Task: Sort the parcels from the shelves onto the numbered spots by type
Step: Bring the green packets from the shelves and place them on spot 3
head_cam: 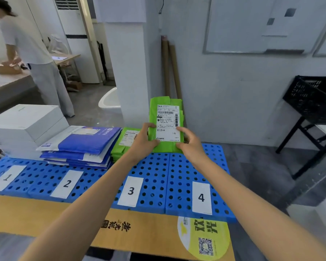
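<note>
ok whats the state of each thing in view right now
held green parcel: upright, label facing the camera, in both hands
left grip: holds the parcel's lower left edge
right grip: holds its lower right edge, thumb on the label
green stack: lying flat, piled behind spot 3
blue stack: lying flat, piled loosely behind spot 2
white boxes: closed, stacked behind spot 1

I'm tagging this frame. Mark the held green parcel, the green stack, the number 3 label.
held green parcel (pixel 167 119), head view, on its shipping label
green stack (pixel 127 138), head view, on the top parcel's label
number 3 label (pixel 130 191), head view, on the digit
</note>
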